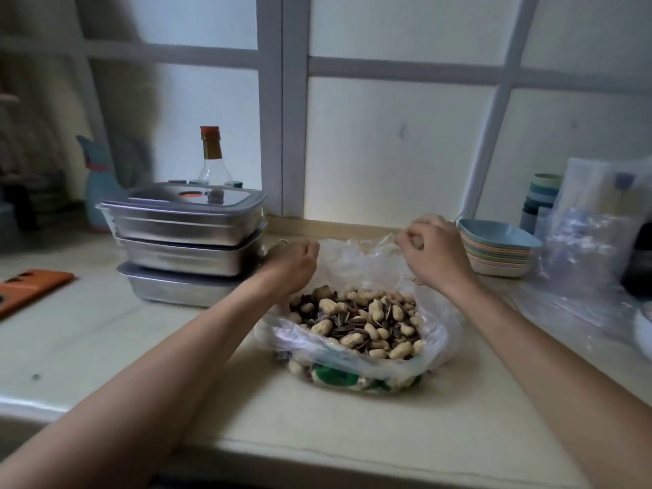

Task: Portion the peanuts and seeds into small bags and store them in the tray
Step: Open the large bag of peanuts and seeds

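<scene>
**Bag rim held at both sides, peanuts and seeds inside**

Pale counter [141, 347] under everything.

Just left of the left hand: stack of three lidded steel trays [190, 234], none open.

Between the two hands and nearer the body: plastic bag [352, 262], resting on the counter. Mouth spread wide. Filled with peanuts [374, 312] in the shell, mixed with striped seeds [347, 321].

Well right of the right hand: loose heap of clear bags [585, 248].

Just right of the right hand: stack of shallow dishes [494, 257], blue one on top.

Left hand [289, 259]: fingers curled in, gripping the bag's far left rim.

Right hand [435, 247]: thumb and fingers curled, pinching the far right rim, plastic raised off the counter there.

Beyond the left hand, behind the trays: glass bottle [211, 160], red cap.

Behind the dishes: stacked cups [539, 199].

Far left of the left hand, at the frame edge: orange board [31, 287], flat.
</scene>
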Available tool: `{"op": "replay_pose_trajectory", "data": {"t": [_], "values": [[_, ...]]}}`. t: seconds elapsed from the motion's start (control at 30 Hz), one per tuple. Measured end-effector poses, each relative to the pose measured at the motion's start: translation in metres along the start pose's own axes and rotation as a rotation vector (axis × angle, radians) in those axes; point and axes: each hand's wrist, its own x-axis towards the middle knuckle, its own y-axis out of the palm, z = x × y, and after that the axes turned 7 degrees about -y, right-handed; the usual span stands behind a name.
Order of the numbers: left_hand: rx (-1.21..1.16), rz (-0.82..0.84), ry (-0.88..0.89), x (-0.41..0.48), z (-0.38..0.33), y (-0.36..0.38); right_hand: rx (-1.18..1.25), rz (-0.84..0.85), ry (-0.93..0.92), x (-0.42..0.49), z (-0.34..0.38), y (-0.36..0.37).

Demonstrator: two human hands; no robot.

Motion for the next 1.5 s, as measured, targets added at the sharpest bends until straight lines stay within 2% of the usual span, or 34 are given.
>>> {"op": "replay_pose_trajectory", "data": {"t": [0.1,0.17,0.33,0.53,0.67,0.8,0.97,1.13,1.2,1.33,1.4,1.5], "values": [[-0.01,0.107,-0.032,0.004,0.004,0.005,0.116,0.22,-0.037,0.012,0.03,0.003],[-0.041,0.122,-0.028,0.007,0.006,0.008,0.159,0.33,-0.044,0.014,0.04,0.014],[-0.081,-0.012,0.024,0.014,0.006,0.007,0.077,0.454,-0.127,0.004,0.04,0.025],[-0.347,-0.228,0.197,0.013,0.004,0.0,0.118,0.363,-0.165,-0.003,0.032,0.024],[-0.423,-0.347,0.295,0.008,-0.001,-0.006,0.162,0.185,-0.211,-0.006,0.032,0.022],[-0.42,-0.323,0.414,-0.006,-0.011,-0.011,0.287,0.028,-0.242,-0.007,0.037,0.019],[-0.356,-0.197,0.519,-0.03,-0.026,-0.012,0.674,0.041,-0.067,-0.008,0.04,0.014],[-0.462,0.006,0.518,-0.035,-0.027,-0.016,0.83,0.004,-0.016,-0.006,0.036,0.011],[-0.442,-0.01,0.541,-0.036,-0.027,-0.017,0.849,0.014,-0.01,-0.004,0.036,0.01],[-0.417,-0.146,0.672,-0.031,-0.03,-0.019,0.843,-0.021,0.042,0.0,0.032,0.011],[-0.269,-0.199,0.723,-0.025,-0.027,-0.016,0.799,-0.022,0.04,-0.001,0.03,0.01],[-0.032,-0.148,0.744,-0.018,-0.021,-0.007,0.793,0.002,0.02,-0.006,0.034,0.008]]}}
